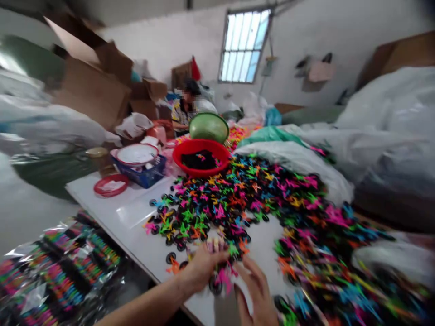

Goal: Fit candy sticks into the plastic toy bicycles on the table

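Observation:
A broad heap of small plastic toy bikes with black wheels and pink, green, blue, orange and yellow parts covers much of the white table. My left hand is at the heap's near edge, fingers curled in among the toys; blur hides exactly what they grip. Just below its thumb is a pink toy bike with a black wheel. To the right, my right hand has its fingers apart, their tips close to the pink toy. Nothing shows in its grasp.
A red basin with black pieces, a green basin and a blue basket stand farther back. Bagged toys lie lower left. Another person sits beyond the table. White sacks crowd the right.

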A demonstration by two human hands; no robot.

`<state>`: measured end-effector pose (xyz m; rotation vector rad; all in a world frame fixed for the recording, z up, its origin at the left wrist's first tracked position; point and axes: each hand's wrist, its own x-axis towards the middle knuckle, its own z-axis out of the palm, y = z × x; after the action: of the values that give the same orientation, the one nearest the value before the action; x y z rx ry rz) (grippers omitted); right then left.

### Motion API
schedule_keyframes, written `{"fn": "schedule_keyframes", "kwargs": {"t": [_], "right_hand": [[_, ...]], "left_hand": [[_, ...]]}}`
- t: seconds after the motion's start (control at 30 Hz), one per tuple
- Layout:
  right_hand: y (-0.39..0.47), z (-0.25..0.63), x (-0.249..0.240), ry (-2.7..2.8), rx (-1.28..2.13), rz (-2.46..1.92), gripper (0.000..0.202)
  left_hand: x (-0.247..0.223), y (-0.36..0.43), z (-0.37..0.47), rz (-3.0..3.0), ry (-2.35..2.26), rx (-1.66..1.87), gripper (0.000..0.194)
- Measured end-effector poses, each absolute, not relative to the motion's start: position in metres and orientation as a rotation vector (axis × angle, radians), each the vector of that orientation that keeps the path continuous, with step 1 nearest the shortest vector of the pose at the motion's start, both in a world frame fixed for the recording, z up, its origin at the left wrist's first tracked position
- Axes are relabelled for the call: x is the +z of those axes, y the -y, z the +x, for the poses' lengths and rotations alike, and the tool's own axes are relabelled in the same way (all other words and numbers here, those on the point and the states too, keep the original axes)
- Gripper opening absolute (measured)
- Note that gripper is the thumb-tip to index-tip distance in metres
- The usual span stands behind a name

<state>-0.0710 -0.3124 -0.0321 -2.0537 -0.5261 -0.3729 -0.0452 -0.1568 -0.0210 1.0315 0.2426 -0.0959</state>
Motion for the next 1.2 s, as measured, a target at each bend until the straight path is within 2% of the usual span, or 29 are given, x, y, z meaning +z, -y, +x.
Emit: {"fn": "schedule_keyframes", "kwargs": {"t": [0.1, 0.2, 0.33, 0.47, 0.6, 0.7, 0.93, 1.2], "right_hand": [[0.308, -0.060, -0.032, 0.174, -0.092, -1.856, 0.034], [0.287, -0.050, -0.036, 0.014, 0.159, -1.677, 0.028], [0.274, -0.037, -0.029, -0.102, 0.083, -1.666, 0.027], [0.291, -0.024, -0.018, -0.052, -0.002, -1.883, 0.026], [0.300, -0.029, -0.036, 0.150, 0.032, -2.265, 0.026], [0.302, -0.037, -0.047, 0.095, 0.026, -2.325, 0.028], [0.300, -0.031, -0.008, 0.086, 0.160, -1.808, 0.036], [0.300, -0.035, -0.033, -0.047, 0.295, -1.516, 0.031]], "left_hand": [[-0.016, 0.156, -0.029, 1.269, -0.208, 0.083, 0.018], [-0.022, 0.153, -0.025, 1.403, -0.190, 0.060, 0.018], [-0.034, 0.138, -0.027, 1.538, -0.224, 0.003, 0.024], [-0.042, 0.122, -0.026, 1.742, -0.163, -0.063, 0.022], [-0.051, 0.123, -0.029, 1.771, -0.122, -0.163, 0.017], [-0.055, 0.126, -0.034, 1.722, -0.154, -0.196, 0.022], [-0.043, 0.132, -0.039, 1.912, -0.009, -0.144, 0.013], [-0.038, 0.142, -0.052, 2.022, 0.090, -0.060, 0.013]]}}
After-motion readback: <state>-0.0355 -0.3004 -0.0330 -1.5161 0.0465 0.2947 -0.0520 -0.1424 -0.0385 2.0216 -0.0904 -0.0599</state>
